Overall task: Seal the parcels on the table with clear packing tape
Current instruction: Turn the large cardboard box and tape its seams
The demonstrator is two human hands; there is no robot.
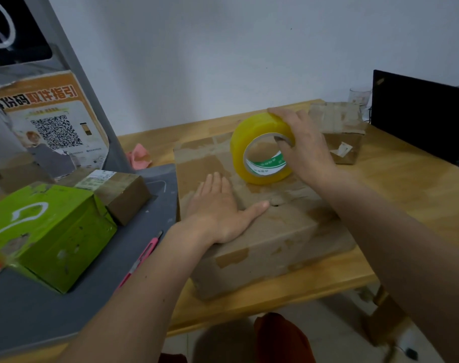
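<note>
Both hands are on the big cardboard parcel [252, 213] that lies near the front edge of the wooden desk [406, 184]. The left hand [220, 205] lies flat on the parcel's top, fingers straight and thumb stretched out toward a small hole near the middle seam, holding nothing, only pressing down. The right hand [301, 145] grips the roll of packing tape [262, 150], its fingers curled over the rim and its thumb hooked inside the core, with the roll standing on edge on the parcel's far half.

The step in hand looks like starting a strip across the top. To do it well, the free end should be found and stuck down past one edge of the lid, the left hand kept flat on the flaps so that they stay level, and the roll drawn along the seam in one straight pull, low to the cardboard, so that the tape lies without wrinkles. Whether a free end is already stuck down cannot be told from here.

The parcel is worn brown cardboard, its top and near side patched with torn paper and dull remnants of old tape. The roll is thick, yellowish in bulk, with a white and green printed core. A smaller taped parcel [341, 132] sits by the desk's far edge, well apart, beside a black laptop [417, 116]. A pink utility knife [144, 255] lies off the desk's left edge on a grey surface [79, 305].
</note>
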